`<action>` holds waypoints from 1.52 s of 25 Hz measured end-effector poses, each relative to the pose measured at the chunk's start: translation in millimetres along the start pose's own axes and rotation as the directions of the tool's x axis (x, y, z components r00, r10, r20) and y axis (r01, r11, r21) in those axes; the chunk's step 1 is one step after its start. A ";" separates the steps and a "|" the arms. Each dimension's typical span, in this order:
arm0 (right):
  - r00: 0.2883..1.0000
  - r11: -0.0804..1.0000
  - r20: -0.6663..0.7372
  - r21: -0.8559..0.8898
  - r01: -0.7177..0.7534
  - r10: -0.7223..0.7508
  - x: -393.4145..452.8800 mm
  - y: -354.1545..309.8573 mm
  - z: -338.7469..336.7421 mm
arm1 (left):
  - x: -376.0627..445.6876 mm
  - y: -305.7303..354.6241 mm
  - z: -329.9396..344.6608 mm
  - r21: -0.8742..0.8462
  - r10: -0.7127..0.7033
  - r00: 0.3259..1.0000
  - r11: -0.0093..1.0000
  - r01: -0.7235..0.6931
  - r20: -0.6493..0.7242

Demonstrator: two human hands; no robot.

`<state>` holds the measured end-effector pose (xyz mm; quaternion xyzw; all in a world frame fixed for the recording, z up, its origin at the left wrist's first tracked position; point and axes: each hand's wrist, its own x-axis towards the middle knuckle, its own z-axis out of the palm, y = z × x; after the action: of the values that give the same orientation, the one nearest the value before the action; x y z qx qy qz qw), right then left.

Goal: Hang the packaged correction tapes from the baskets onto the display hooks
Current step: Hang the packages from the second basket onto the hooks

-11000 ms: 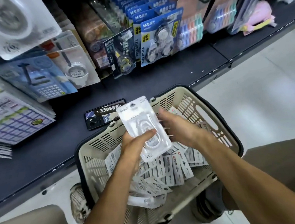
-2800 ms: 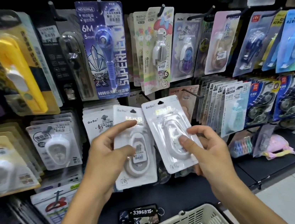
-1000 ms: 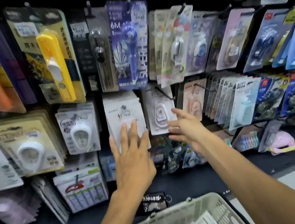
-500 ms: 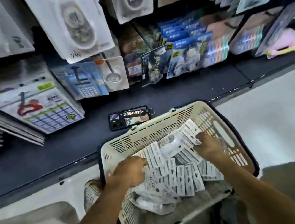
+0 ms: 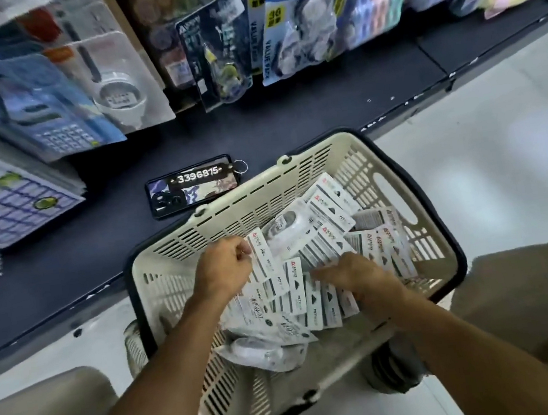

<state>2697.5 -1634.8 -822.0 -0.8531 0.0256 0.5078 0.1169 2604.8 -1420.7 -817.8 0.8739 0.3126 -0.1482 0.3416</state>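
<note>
A beige slotted basket (image 5: 258,205) with a black frame stands on the floor in front of me. It holds several white packaged correction tapes (image 5: 311,296), most lying back side up, and one blister pack (image 5: 289,228) showing its tape. My left hand (image 5: 225,268) is inside the basket with curled fingers, pinching the edge of a white pack (image 5: 262,255). My right hand (image 5: 353,275) lies over the pile, fingers stretched leftward and touching the packs. No display hooks are in view.
A phone (image 5: 190,186) with a numbered key tag lies on the dark shelf ledge (image 5: 306,113) behind the basket. Hanging stationery packs (image 5: 299,28) and calculators (image 5: 58,120) crowd the top. Pale floor (image 5: 499,145) lies to the right. My knees flank the basket.
Both hands have left the hung packs on the wall and dropped into the basket. In the last half second the left hand moved up the pile and the right slid left.
</note>
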 end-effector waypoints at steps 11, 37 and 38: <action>0.956 0.953 -0.032 -0.098 0.287 -0.291 -17.4 -67.0 66.4 | 4.3 -16.0 -1.9 -0.253 -0.137 0.989 0.960 0.119 -0.055; 0.798 0.403 -0.203 0.776 0.485 -0.568 -257.3 -103.0 -162.8 | -101.4 132.0 -149.1 -0.940 0.228 0.952 0.227 -0.254 -0.202; 0.736 0.362 -0.315 0.714 0.599 -0.599 -261.9 -104.8 -160.2 | -106.1 132.0 -148.5 -0.975 0.200 0.971 0.149 -0.165 -0.134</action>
<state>2725.9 -1588.8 -502.2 -0.6627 -0.0688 0.3654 0.6501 2616.3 -1440.9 -593.8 0.4787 0.2220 0.1174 0.8413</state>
